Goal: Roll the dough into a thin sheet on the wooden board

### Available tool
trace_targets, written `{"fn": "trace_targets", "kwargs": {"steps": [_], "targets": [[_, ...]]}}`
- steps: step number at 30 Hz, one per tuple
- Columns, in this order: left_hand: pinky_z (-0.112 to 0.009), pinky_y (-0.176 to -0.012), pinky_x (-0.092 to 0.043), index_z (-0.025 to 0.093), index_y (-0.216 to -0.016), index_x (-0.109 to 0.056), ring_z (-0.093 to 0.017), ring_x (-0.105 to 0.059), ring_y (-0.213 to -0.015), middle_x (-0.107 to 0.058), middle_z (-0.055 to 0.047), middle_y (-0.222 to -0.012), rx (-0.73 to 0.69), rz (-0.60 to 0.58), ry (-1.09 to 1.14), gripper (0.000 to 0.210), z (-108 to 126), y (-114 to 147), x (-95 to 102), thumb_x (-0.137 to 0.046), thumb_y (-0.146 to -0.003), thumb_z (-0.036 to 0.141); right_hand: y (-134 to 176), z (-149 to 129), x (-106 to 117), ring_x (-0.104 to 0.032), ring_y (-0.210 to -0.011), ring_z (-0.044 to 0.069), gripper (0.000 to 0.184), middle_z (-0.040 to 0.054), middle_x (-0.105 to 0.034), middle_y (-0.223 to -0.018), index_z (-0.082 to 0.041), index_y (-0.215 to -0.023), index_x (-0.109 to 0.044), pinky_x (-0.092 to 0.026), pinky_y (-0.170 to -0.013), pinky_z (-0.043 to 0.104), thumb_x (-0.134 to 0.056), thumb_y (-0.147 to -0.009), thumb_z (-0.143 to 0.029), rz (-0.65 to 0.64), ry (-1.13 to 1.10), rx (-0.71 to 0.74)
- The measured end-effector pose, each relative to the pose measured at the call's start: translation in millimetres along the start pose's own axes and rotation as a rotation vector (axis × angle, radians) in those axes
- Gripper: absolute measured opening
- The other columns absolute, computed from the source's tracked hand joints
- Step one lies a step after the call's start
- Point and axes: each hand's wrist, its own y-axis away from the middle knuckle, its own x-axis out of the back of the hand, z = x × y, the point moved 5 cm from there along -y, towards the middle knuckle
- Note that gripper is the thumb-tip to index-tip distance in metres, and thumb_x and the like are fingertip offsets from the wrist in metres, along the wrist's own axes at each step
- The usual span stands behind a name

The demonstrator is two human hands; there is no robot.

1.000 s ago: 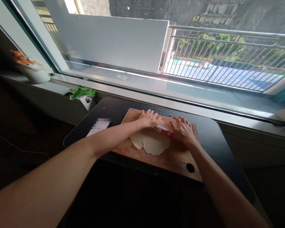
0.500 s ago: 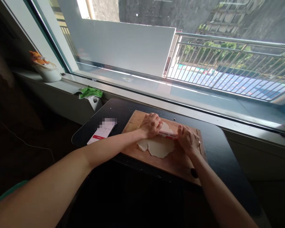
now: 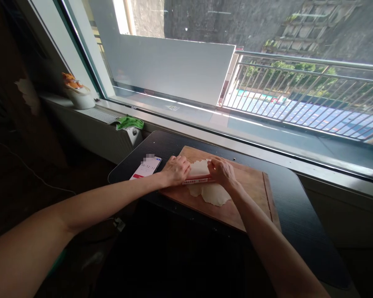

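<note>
A thin sheet of pale dough (image 3: 213,196) with a ragged edge lies on a wooden cutting board (image 3: 251,186). Across it runs a slim rolling pin (image 3: 196,181) with red and white print. My left hand (image 3: 175,170) is closed over its left end, at the left edge of the dough. Over the right part, above the dough, my right hand (image 3: 223,170) is closed too. Both ends of the pin are hidden under my fingers.
The board rests on a black table (image 3: 301,223) by the window. Left of it lies a phone (image 3: 146,169) showing a timer. A green cloth (image 3: 129,122) and a white pot (image 3: 81,100) sit on the radiator (image 3: 118,138) at the left.
Both hands have moved left over the board with the rolling pin. More of the board's right side shows now. The view has shifted slightly, and the phone's timer has advanced.
</note>
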Motion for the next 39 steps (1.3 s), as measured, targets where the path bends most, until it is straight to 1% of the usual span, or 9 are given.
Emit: {"fn": "trace_targets", "kwargs": {"steps": [5,8,12,18,20,23,27,34,39], "targets": [[-0.054,-0.119,-0.025,0.017,-0.143,-0.05,-0.029,-0.045,-0.137,-0.054,-0.014,-0.147,-0.136,0.073,0.013,0.047,16.4,21.4,-22.5,-0.044,-0.099,0.032,-2.8,8.1,-17.1,-0.049,-0.13,0.028,0.039,0.0096,-0.065,-0.133,-0.023,-0.126,-0.065,-0.038,-0.108,0.041,-0.041,-0.1,-0.04,0.072,-0.061,0.018],[-0.059,-0.118,-0.025,0.016,-0.142,-0.051,-0.03,-0.043,-0.14,-0.054,-0.014,-0.148,-0.039,0.024,0.017,0.047,0.0,0.8,-24.9,-0.043,-0.1,0.034,-30.3,7.0,-24.0,-0.038,-0.142,0.028,0.049,0.0093,-0.057,-0.145,-0.023,-0.139,-0.056,-0.032,-0.114,0.046,-0.037,-0.101,-0.047,-0.038,-0.08,-0.014],[-0.063,-0.115,-0.028,0.014,-0.124,-0.064,-0.031,-0.05,-0.134,-0.061,-0.017,-0.139,0.112,0.042,-0.019,0.039,-25.2,-17.0,-16.3,-0.036,-0.102,0.03,-67.5,-3.2,-23.8,-0.036,-0.144,0.028,0.058,0.0113,-0.049,-0.153,-0.02,-0.148,-0.047,-0.03,-0.116,0.048,-0.033,-0.101,-0.05,-0.13,-0.103,-0.076],[-0.055,-0.121,-0.021,0.013,-0.141,-0.054,-0.029,-0.042,-0.143,-0.054,-0.017,-0.149,-0.133,-0.031,-0.003,0.049,15.6,28.9,-24.2,-0.038,-0.103,0.04,-10.2,5.9,-25.6,-0.036,-0.145,0.028,0.054,0.0084,-0.054,-0.149,-0.023,-0.143,-0.053,-0.032,-0.116,0.045,-0.032,-0.101,-0.05,-0.088,-0.044,0.049],[-0.055,-0.122,-0.018,0.011,-0.146,-0.049,-0.03,-0.035,-0.147,-0.047,-0.018,-0.154,-0.151,-0.067,-0.005,0.057,18.5,29.0,-26.3,-0.04,-0.103,0.046,-1.4,11.3,-26.4,-0.036,-0.145,0.029,0.053,0.0084,-0.055,-0.148,-0.024,-0.142,-0.054,-0.032,-0.116,0.047,-0.034,-0.1,-0.051,-0.065,-0.018,0.064],[-0.059,-0.12,-0.023,0.013,-0.144,-0.051,-0.03,-0.035,-0.148,-0.045,-0.017,-0.156,-0.02,-0.132,0.022,0.058,-2.6,5.2,-27.7,-0.039,-0.102,0.051,-28.8,9.5,-29.9,-0.036,-0.145,0.03,0.054,0.0094,-0.055,-0.148,-0.024,-0.143,-0.053,-0.033,-0.115,0.051,-0.034,-0.1,-0.05,-0.104,-0.035,0.036],[-0.064,-0.116,-0.027,0.014,-0.134,-0.059,-0.032,-0.037,-0.146,-0.048,-0.016,-0.155,0.187,-0.134,0.025,0.047,-26.3,-11.4,-26.5,-0.034,-0.104,0.039,-63.9,3.2,-29.6,-0.036,-0.145,0.031,0.057,0.0122,-0.051,-0.151,-0.02,-0.145,-0.05,-0.032,-0.115,0.053,-0.032,-0.099,-0.049,-0.105,-0.087,-0.032],[-0.059,-0.121,-0.022,0.013,-0.148,-0.047,-0.032,-0.029,-0.15,-0.042,-0.015,-0.159,0.024,-0.102,0.069,0.057,2.7,19.0,-25.0,-0.036,-0.103,0.046,-11.7,17.4,-35.0,-0.04,-0.142,0.031,0.055,0.0081,-0.057,-0.145,-0.027,-0.14,-0.056,-0.036,-0.114,0.052,-0.033,-0.099,-0.055,-0.072,-0.014,0.125],[-0.064,-0.12,-0.022,0.011,-0.145,-0.049,-0.032,-0.028,-0.151,-0.04,-0.016,-0.16,0.255,-0.145,0.075,0.052,-38.0,-22.0,-24.2,-0.036,-0.104,0.039,-75.5,12.2,-40.0,-0.038,-0.142,0.034,0.057,0.0132,-0.054,-0.147,-0.022,-0.141,-0.055,-0.034,-0.112,0.057,-0.032,-0.099,-0.054,-0.057,-0.078,0.03]]}}
